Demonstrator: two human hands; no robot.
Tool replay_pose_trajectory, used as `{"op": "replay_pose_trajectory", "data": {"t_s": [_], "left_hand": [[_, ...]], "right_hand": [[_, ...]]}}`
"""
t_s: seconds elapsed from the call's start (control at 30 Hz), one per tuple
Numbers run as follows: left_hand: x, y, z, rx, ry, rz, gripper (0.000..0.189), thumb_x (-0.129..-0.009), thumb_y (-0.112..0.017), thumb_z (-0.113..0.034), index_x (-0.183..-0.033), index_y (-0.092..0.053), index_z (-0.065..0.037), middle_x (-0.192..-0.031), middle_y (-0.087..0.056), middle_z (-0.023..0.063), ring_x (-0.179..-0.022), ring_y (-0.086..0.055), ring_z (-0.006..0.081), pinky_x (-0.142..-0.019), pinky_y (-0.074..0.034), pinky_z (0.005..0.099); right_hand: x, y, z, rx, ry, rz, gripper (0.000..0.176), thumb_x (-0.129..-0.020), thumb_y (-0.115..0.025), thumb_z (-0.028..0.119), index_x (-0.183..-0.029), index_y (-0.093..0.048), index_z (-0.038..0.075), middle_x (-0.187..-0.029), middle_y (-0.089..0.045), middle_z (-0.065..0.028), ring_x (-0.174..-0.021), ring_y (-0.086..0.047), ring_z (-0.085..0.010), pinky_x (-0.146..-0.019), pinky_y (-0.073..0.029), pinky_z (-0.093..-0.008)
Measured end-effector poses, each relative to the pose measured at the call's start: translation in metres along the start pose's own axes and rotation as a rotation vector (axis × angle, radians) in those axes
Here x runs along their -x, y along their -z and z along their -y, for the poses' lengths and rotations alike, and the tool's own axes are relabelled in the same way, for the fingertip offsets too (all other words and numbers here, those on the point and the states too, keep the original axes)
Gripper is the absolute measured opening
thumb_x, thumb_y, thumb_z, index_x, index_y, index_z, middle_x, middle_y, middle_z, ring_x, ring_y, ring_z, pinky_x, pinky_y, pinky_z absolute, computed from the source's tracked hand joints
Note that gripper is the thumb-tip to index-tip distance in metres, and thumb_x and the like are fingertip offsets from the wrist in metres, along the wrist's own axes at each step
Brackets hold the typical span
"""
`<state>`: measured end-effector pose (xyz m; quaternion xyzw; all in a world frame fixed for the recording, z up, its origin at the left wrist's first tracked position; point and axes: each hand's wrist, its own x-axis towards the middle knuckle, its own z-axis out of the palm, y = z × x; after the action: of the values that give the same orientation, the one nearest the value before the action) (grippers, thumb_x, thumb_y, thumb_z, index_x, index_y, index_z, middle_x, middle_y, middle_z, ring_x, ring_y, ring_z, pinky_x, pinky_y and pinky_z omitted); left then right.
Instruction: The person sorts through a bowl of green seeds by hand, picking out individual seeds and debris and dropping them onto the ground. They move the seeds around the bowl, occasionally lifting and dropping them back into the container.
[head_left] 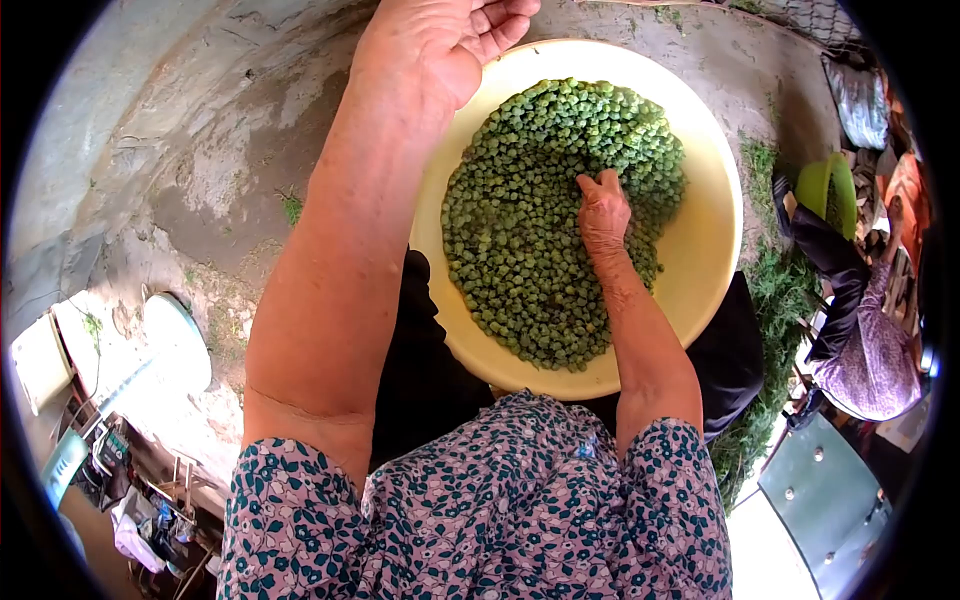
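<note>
A wide pale-yellow basin [712, 215] rests over my lap, with a thick layer of small round green berries [530, 250] inside. My right hand [604, 212] is down among the berries, right of the basin's middle, its fingers bent into them and the tips partly hidden. My left hand [480, 35] is raised above the far left rim, partly cut off by the top of the view. Its visible fingers are loosely curled and apart, with nothing seen in them.
Green feathery sprigs [775, 310] lie along the right. Beyond them another person in a patterned purple top [875, 355] sits near a lime-green basin [828, 195]. A greenish metal panel [825, 495] stands lower right. Clutter [150, 520] and a round white lid-like object [178, 343] are at left.
</note>
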<state>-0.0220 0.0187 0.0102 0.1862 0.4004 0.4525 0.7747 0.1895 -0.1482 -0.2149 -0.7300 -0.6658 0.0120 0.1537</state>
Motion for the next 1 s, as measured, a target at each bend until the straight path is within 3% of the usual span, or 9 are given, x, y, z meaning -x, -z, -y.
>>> {"op": "replay_pose_trajectory", "data": {"t_s": [0.53,0.63,0.7,0.73,0.77,0.83,0.87,1.0], "left_hand": [[0.001,-0.006,0.004,-0.062,0.002,0.002,0.01,-0.086,-0.059,-0.008,-0.094,-0.06,-0.002,-0.081,-0.062,0.0061,-0.072,-0.056,0.0147,-0.067,-0.048,0.0243],[0.001,-0.01,0.006,-0.085,-0.003,-0.001,0.01,-0.086,-0.059,-0.008,-0.094,-0.061,-0.002,-0.082,-0.062,0.0064,-0.073,-0.057,0.0148,-0.066,-0.048,0.0244],[-0.002,-0.008,0.012,-0.106,-0.007,0.005,0.011,-0.086,-0.059,-0.009,-0.094,-0.061,-0.002,-0.083,-0.063,0.0068,-0.073,-0.058,0.0149,-0.066,-0.048,0.0245],[-0.006,-0.002,0.018,-0.158,-0.028,0.051,0.013,-0.086,-0.06,-0.009,-0.097,-0.062,-0.002,-0.088,-0.064,0.007,-0.077,-0.059,0.0142,-0.07,-0.049,0.0244],[-0.008,-0.002,0.022,-0.21,-0.05,0.098,0.016,-0.086,-0.061,-0.01,-0.099,-0.063,-0.001,-0.093,-0.065,0.0072,-0.082,-0.059,0.0136,-0.075,-0.049,0.0244],[0.005,-0.011,0.031,-0.308,-0.04,0.151,0.015,-0.085,-0.062,-0.01,-0.098,-0.063,-0.002,-0.087,-0.065,0.006,-0.079,-0.059,0.0123,-0.074,-0.049,0.0238],[0.009,-0.014,0.037,-0.373,-0.016,0.148,0.016,-0.085,-0.062,-0.011,-0.098,-0.063,-0.002,-0.086,-0.065,0.0057,-0.078,-0.059,0.012,-0.073,-0.049,0.0239],[0.027,-0.015,0.071,-0.574,0.118,0.226,0.02,-0.086,-0.061,-0.015,-0.1,-0.062,-0.002,-0.086,-0.064,0.0044,-0.076,-0.059,0.0116,-0.069,-0.049,0.0249]], "right_hand": [[-0.002,-0.004,-0.002,0.126,0.075,0.062,0.009,-0.074,-0.06,0.004,-0.081,-0.064,0.008,-0.078,-0.049,-0.0081,-0.068,-0.057,-0.029,-0.057,-0.047,-0.0396],[0.005,0.002,-0.007,-0.132,-0.023,-0.077,0.008,-0.07,-0.065,0.002,-0.075,-0.064,0.007,-0.08,-0.052,-0.0084,-0.064,-0.056,-0.0272,-0.055,-0.048,-0.0368],[0.007,0.012,-0.014,-0.426,-0.196,0.017,0.013,-0.074,-0.068,0.007,-0.087,-0.067,0.008,-0.085,-0.057,-0.0088,-0.068,-0.059,-0.0262,-0.059,-0.048,-0.0349],[0.009,0.019,-0.014,-0.601,-0.297,0.044,0.016,-0.076,-0.067,0.006,-0.093,-0.067,0.004,-0.083,-0.062,-0.0075,-0.069,-0.061,-0.02,-0.06,-0.048,-0.032],[0.007,0.032,-0.011,-0.592,-0.296,0.03,0.016,-0.076,-0.067,0.006,-0.093,-0.067,0.004,-0.083,-0.062,-0.0075,-0.069,-0.061,-0.02,-0.06,-0.048,-0.032],[0.001,0.065,-0.001,-0.962,-0.689,0.282,0.018,-0.081,-0.066,0.009,-0.096,-0.065,0.001,-0.081,-0.064,-0.0037,-0.07,-0.06,-0.0122,-0.057,-0.046,-0.0264],[-0.002,0.083,0.007,-1.056,-0.748,0.288,0.017,-0.082,-0.065,0.008,-0.096,-0.064,-0.002,-0.079,-0.063,-0.004,-0.067,-0.059,-0.0116,-0.057,-0.046,-0.0244],[-0.004,0.139,0.021,-1.315,-0.747,0.249,0.013,-0.082,-0.062,0.005,-0.092,-0.064,-0.003,-0.075,-0.063,-0.0052,-0.062,-0.058,-0.0102,-0.055,-0.046,-0.0233]]}}
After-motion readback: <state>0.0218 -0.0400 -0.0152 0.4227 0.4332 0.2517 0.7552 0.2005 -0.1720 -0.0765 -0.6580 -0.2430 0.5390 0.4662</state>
